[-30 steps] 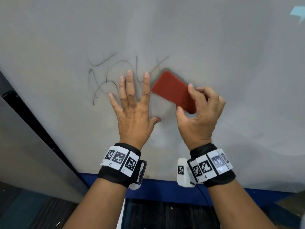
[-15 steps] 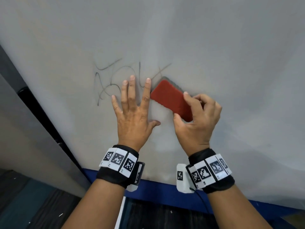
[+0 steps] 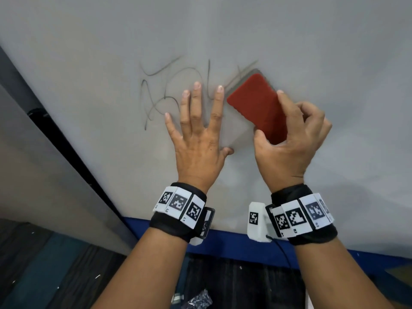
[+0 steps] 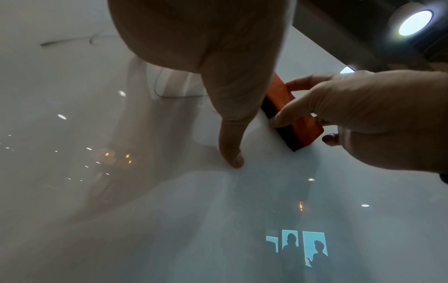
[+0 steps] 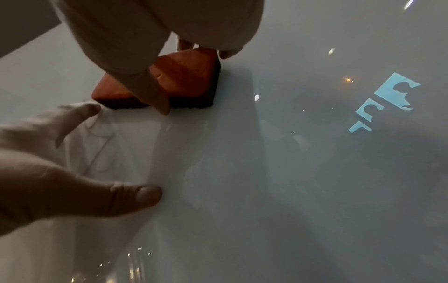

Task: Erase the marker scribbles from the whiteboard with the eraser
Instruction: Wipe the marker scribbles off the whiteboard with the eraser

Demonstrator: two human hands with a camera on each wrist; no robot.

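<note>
Thin black marker scribbles run across the whiteboard at centre left. My left hand lies flat on the board with fingers spread, its fingertips over the right part of the scribbles. My right hand grips a red eraser with a dark felt underside, thumb on one long edge and fingers curled over the other. The eraser lies pressed on the board just right of my left index finger, its upper corner at the scribbles' right end. The left wrist view shows the eraser beyond my thumb.
A blue frame edge runs along the bottom of the board. A dark vertical strip and grey wall border the board on the left. Dark floor shows below. The glossy board reflects ceiling lights.
The eraser in my right hand has slid a little up the board toward the right end of the scribbles. My left hand stays flat on the board.
</note>
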